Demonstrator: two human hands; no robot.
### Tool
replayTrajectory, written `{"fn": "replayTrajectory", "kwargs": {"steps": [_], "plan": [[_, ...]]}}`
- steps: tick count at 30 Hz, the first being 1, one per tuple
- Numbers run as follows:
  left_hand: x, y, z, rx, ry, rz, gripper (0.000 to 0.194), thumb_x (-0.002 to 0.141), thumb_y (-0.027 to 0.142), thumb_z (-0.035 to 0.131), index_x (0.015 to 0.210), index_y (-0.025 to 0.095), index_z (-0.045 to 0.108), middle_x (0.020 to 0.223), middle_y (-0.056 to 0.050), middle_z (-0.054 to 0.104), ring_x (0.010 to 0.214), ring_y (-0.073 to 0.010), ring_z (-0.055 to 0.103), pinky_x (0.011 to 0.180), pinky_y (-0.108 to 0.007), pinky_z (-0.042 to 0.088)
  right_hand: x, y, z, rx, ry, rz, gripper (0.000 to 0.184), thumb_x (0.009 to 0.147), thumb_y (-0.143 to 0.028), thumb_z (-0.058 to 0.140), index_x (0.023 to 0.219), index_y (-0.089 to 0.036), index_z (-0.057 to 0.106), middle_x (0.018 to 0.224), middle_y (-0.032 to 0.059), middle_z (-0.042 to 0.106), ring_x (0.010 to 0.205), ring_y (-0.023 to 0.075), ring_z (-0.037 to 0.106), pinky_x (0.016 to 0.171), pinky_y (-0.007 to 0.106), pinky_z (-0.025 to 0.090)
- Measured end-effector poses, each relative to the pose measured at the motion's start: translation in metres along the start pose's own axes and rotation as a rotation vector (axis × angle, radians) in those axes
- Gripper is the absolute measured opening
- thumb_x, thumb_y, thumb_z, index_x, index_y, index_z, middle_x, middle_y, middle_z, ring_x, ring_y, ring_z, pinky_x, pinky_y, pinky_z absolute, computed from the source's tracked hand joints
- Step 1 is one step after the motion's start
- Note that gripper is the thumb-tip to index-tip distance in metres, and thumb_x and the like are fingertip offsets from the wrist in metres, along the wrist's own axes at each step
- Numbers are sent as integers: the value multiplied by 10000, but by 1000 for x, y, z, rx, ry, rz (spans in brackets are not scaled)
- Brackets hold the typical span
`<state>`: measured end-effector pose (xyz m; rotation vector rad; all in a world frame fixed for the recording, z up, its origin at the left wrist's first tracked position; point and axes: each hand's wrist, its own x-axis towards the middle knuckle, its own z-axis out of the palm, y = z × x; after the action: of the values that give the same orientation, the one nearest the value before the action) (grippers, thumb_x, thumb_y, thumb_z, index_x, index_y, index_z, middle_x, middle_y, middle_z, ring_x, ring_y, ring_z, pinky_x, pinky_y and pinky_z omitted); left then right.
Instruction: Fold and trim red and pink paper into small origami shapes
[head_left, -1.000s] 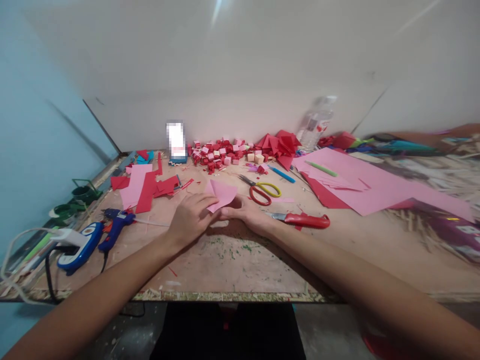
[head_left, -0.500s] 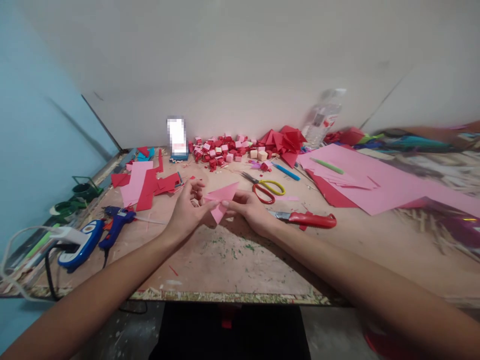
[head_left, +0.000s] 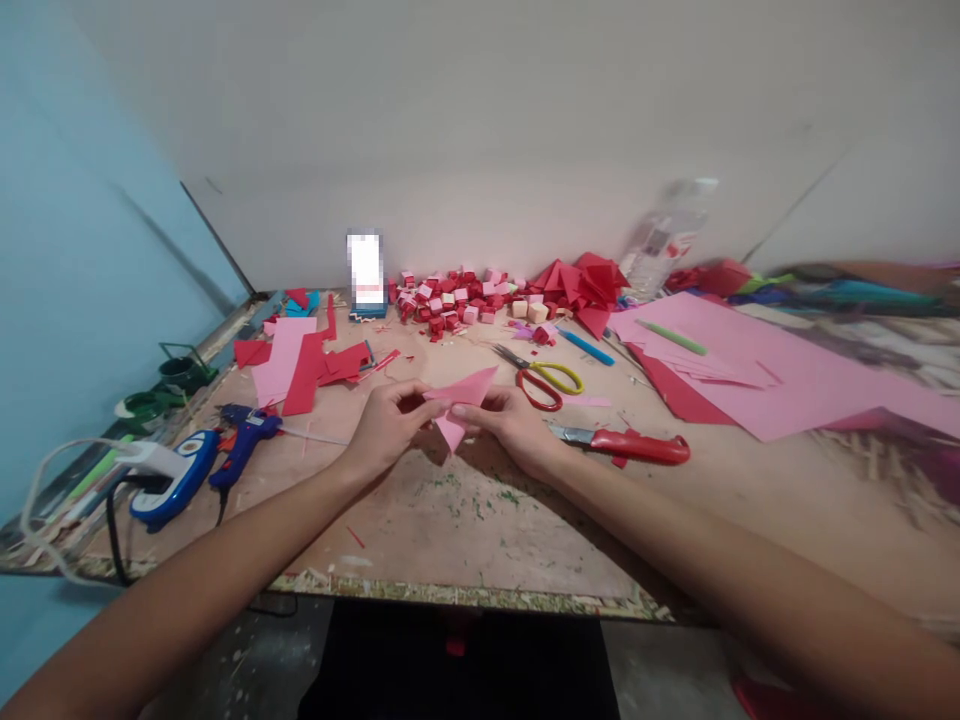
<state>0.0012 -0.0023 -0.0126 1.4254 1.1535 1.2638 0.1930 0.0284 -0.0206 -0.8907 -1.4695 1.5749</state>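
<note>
A small piece of folded pink paper is held up above the middle of the table, one corner pointing up to the right and another down. My left hand pinches its left side, the thumb lying along the near face. From the right, my right hand grips it too, its thumb tip close to the other thumb. Fingers behind the paper are partly hidden. Just right of my right hand lie scissors with one red and one yellow handle, and a red-handled knife.
Small red and pink paper cubes are heaped at the back beside a phone. A blue glue gun and a power strip with cables lie left. Pink sheets, a green pen and a bottle are right.
My left fingers, raised and spread before, have closed in behind the pink paper. The view has swung slightly left, so everything on the table appears shifted right.
</note>
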Motion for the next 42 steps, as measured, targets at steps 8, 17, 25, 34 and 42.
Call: {"fn": "replayTrajectory", "kwargs": {"steps": [8, 17, 25, 34, 42], "plan": [[-2, 3, 2, -46, -75, 21, 295, 829, 459, 752, 838, 164, 767, 793, -51, 727, 666, -182, 684, 573, -285, 557, 0, 2, -2, -73, 4, -16, 302, 785, -437, 815, 723, -152, 735, 646, 4, 584, 607, 132, 464, 607, 299, 353], [0, 0, 1, -40, 31, -3, 257, 742, 418, 830, 740, 174, 750, 677, -16, 685, 593, -169, 650, 497, -267, 514, -1, -2, 3, -38, -10, 13, 263, 780, -417, 823, 800, -157, 787, 671, 10, 620, 598, 125, 468, 593, 289, 355], [0, 3, -1, -42, 1, 29, 292, 804, 442, 777, 781, 152, 764, 709, -23, 689, 620, -157, 645, 558, -268, 541, -1, -2, 3, -74, 33, -13, 322, 777, -448, 807, 711, -136, 765, 620, 6, 577, 599, 124, 439, 602, 297, 314], [2, -3, -3, -34, 14, 23, 260, 803, 410, 783, 742, 159, 755, 659, -6, 668, 581, -144, 622, 547, -262, 516, -1, 0, 1, -92, 20, 32, 336, 759, -459, 821, 707, -135, 752, 634, 24, 592, 597, 130, 438, 595, 303, 315], [-1, 3, -1, -15, 15, 5, 308, 807, 440, 775, 712, 151, 729, 646, -5, 644, 584, -142, 603, 541, -259, 487, 0, 1, 1, -41, 21, -40, 333, 782, -446, 812, 893, -132, 812, 703, 35, 639, 639, 139, 469, 625, 307, 358]]}}
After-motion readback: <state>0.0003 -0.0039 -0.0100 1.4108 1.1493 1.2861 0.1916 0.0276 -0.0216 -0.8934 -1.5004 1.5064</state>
